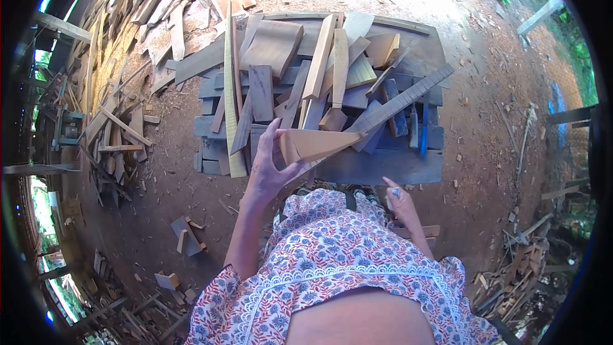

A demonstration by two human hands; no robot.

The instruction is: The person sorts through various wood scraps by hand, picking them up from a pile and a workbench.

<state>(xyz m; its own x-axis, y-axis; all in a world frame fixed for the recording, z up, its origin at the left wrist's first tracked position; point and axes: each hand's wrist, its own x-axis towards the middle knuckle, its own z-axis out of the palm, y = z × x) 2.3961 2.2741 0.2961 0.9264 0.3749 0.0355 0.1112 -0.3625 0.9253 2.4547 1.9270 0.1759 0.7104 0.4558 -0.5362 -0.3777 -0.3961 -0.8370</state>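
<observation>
My left hand (267, 165) grips the wide end of a tapered, wedge-shaped wood piece (322, 145), thumb below and fingers at its left side. The narrow tip of the wedge points right, over the near part of a low plank table (396, 167). My right hand (401, 203) is lower, near my lap, its index finger stretched out and the other fingers curled. A small pale-blue thing shows at those fingers, too small to name. Behind the wedge lie many wood offcuts (260, 92) and a long notched strip of wood (412, 97).
A chisel-like tool (413, 129) and a blue-handled tool (424, 134) lie at the table's right. Heaped scrap wood (121, 45) covers the ground at the left. Another scrap pile (527, 268) is at the lower right. Loose blocks (188, 236) lie on the dirt floor.
</observation>
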